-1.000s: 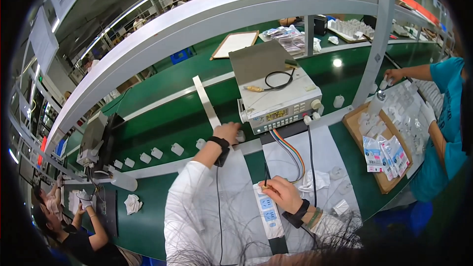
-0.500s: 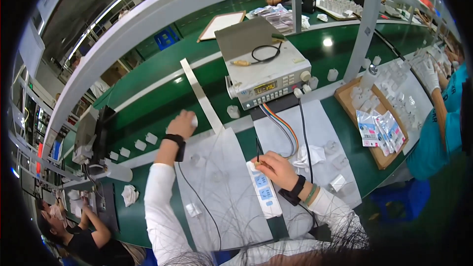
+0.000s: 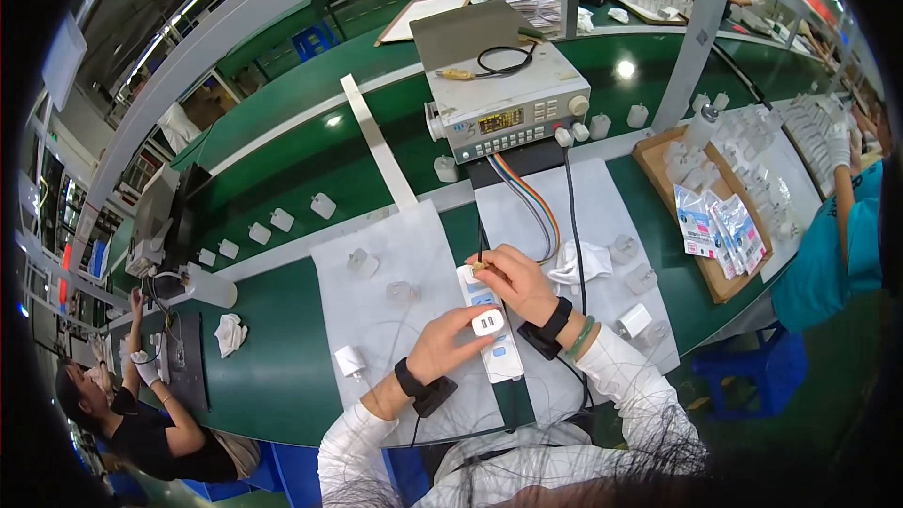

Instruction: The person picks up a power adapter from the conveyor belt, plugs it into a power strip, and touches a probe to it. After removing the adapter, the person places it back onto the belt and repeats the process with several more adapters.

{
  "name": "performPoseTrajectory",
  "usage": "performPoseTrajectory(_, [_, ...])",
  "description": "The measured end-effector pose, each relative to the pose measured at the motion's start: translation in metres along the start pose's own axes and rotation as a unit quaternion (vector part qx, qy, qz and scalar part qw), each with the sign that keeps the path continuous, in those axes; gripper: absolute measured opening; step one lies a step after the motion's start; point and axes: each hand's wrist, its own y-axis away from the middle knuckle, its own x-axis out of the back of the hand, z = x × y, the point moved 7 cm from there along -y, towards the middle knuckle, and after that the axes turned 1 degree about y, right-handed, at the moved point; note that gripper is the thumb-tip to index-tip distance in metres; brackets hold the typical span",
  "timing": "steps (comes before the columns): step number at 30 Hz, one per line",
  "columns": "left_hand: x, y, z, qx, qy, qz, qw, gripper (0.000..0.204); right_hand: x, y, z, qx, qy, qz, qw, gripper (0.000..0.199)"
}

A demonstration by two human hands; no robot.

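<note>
My left hand [image 3: 440, 346] grips a white two-port USB charger [image 3: 488, 323] between thumb and fingers, over the white power strip [image 3: 505, 365]. Whether its prongs touch a blue socket is hidden. At the strip's far end, my right hand [image 3: 520, 287] pinches a brass-coloured connector [image 3: 480, 267] on a black cable. Both hands are close together. Left of them, a charger [image 3: 349, 361] and a clear-wrapped piece [image 3: 361, 263] lie on a white sheet [image 3: 414, 240]. Beyond stands a grey test instrument [image 3: 513, 103] with a lit display and rainbow-coloured wires [image 3: 527, 207].
Several chargers [image 3: 281, 219] stand in a row on the green belt behind a pale rail. A white strip [image 3: 376, 141] crosses the belt. To the right are a cloth [image 3: 578, 263], another charger [image 3: 634, 321] and a cardboard tray [image 3: 720, 277] with packets. Co-workers sit at both sides.
My left hand has come back from the green belt to the power strip and now holds a charger. Another charger stands on the belt where it was. My right hand stays at the strip's far end.
</note>
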Motion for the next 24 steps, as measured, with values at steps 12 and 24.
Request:
performPoseTrajectory(12, [0.004, -0.005, 0.012, -0.124, -0.222, 0.029, 0.967, 0.040, 0.003, 0.004, -0.003, -0.006, -0.003, 0.010, 1.000, 0.021])
performPoseTrajectory(24, [0.017, -0.048, -0.042, -0.042, 0.045, 0.134, 0.989, 0.044, 0.023, 0.010, -0.041, 0.065, -0.008, 0.032, 0.997, 0.017])
